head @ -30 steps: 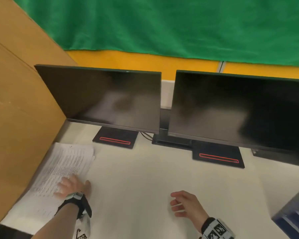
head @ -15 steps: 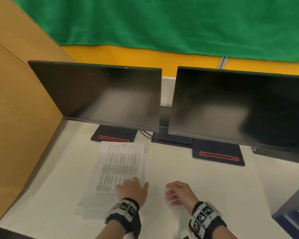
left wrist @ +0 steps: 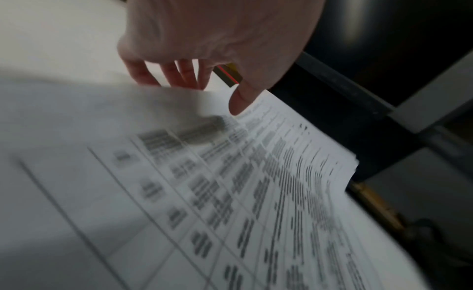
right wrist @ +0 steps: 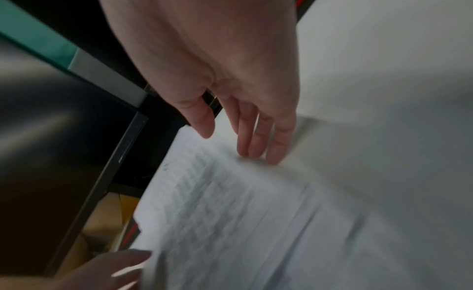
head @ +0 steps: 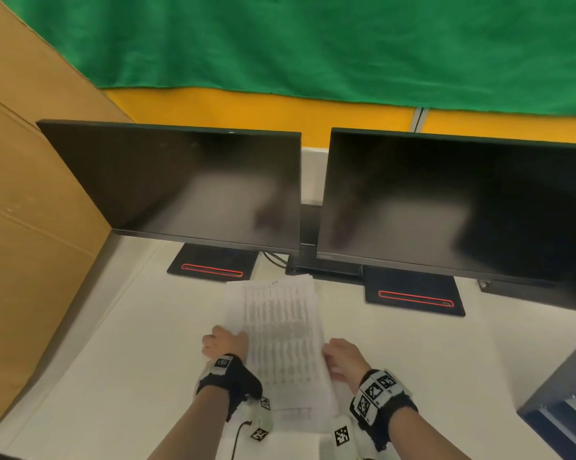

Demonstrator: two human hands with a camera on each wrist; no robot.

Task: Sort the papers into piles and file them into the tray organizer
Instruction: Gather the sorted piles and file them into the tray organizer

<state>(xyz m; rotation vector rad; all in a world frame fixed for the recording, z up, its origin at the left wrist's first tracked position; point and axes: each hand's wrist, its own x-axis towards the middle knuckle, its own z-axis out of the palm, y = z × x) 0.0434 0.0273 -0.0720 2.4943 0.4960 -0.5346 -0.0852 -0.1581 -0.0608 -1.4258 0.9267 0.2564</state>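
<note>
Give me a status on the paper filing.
Done: nothing filed that I can see; the papers lie as one stack on the desk. In hand: the left hand grips the stack's left edge, the right hand touches its right edge. Left: splitting into piles and filing them in the tray organizer, barely in view at right.

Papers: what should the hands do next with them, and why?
Probably square them up between both hands: the papers lie fanned and uneven on the desk, left hand pinching one long edge, right hand touching the other.

papers point(head: 280, 343) on desk point(head: 114, 393) | monitors point(head: 180, 180) behind | tray organizer point(head: 559, 406) at right
</note>
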